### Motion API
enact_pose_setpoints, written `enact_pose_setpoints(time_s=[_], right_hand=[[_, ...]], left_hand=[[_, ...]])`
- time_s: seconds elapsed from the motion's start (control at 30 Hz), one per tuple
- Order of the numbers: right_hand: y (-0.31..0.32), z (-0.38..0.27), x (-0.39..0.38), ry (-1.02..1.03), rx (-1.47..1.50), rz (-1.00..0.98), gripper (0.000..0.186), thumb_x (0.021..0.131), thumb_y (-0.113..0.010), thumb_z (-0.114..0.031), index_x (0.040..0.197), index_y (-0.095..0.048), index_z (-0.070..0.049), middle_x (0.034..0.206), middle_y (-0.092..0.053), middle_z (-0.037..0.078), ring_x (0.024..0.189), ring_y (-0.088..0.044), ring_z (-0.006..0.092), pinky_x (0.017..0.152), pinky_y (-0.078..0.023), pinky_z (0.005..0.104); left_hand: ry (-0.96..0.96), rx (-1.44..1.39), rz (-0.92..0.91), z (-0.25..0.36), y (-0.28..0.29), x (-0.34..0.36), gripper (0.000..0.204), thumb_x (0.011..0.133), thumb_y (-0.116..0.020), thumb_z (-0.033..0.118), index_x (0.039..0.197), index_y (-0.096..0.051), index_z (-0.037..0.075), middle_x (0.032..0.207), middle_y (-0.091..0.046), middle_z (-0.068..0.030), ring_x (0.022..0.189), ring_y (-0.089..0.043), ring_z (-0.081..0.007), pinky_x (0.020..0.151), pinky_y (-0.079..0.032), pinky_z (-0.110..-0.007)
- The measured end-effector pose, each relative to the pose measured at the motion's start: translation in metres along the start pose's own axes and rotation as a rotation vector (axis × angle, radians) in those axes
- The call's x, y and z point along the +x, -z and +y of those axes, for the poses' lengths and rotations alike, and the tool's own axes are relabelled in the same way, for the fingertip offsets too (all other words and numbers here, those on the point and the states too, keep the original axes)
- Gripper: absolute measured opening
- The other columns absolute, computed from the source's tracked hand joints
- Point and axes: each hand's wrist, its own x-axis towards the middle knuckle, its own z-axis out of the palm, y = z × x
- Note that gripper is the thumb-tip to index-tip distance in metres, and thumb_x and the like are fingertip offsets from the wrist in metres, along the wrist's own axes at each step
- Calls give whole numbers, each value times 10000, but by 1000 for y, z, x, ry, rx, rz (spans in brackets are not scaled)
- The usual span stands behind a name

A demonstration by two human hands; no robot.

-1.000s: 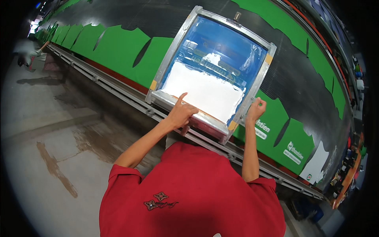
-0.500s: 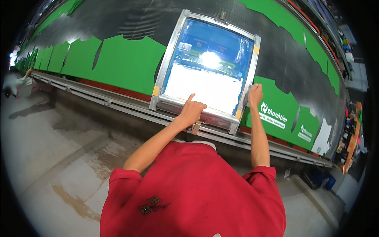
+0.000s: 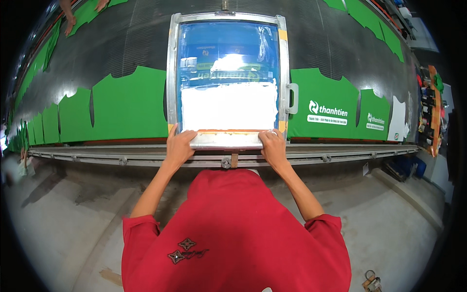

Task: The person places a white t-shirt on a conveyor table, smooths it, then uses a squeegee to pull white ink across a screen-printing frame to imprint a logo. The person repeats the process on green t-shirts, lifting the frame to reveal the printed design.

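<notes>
An aluminium-framed screen with blue mesh lies on the long dark printing table. A band of white ink covers the mesh's lower part, above a metal squeegee with an orange blade edge. My left hand is closed on the squeegee's left end, by the frame's corner. My right hand is closed on its right end. Green fabric pieces lie either side of the screen; those on the right carry white prints.
A metal rail runs along the near table edge. Another person's hands reach over the far fabric at top left. An orange shelf with small items and blue objects stand at right, over a concrete floor.
My left hand has moved from the bar's middle to its left end. My right hand has left the frame's right side and come down onto the squeegee. The view has turned square to the screen.
</notes>
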Motion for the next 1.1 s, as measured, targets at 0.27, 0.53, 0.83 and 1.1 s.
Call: enact_pose_setpoints(time_s=[0.27, 0.53, 0.83, 1.1], right_hand=[[67, 24, 98, -21, 32, 36, 319, 707, -725, 4, 1021, -759, -44, 774, -729, 147, 873, -683, 370, 980, -498, 504], [86, 61, 196, -38, -75, -1, 307, 745, -701, 8, 1040, -758, -59, 688, -714, 149, 760, -717, 319, 1062, -477, 461], [69, 55, 174, -28, -97, 93, 205, 754, -762, -27, 951, -741, -81, 797, -735, 122, 824, -728, 292, 1132, -346, 550], [18, 2, 33, -36, -72, 85, 206, 717, -696, 27, 887, -684, -89, 827, -704, 116, 846, -707, 295, 1090, -349, 516]], left_hand=[[15, 22, -158, -15, 62, 110, 349, 698, -750, 166, 1036, -823, 125, 736, -746, -140, 796, -719, -284, 1246, -237, -515], [-20, 67, -161, -44, 78, 218, 272, 749, -712, 95, 989, -838, 125, 703, -735, -143, 736, -706, -283, 1185, -279, -479], [-173, 66, -27, -55, 57, 197, 281, 709, -725, 96, 968, -831, 81, 639, -697, -151, 704, -690, -292, 1185, -298, -475], [-138, 93, -48, -23, 14, 42, 476, 579, -777, 132, 1053, -797, 102, 658, -638, -129, 759, -662, -277, 1179, -334, -491]])
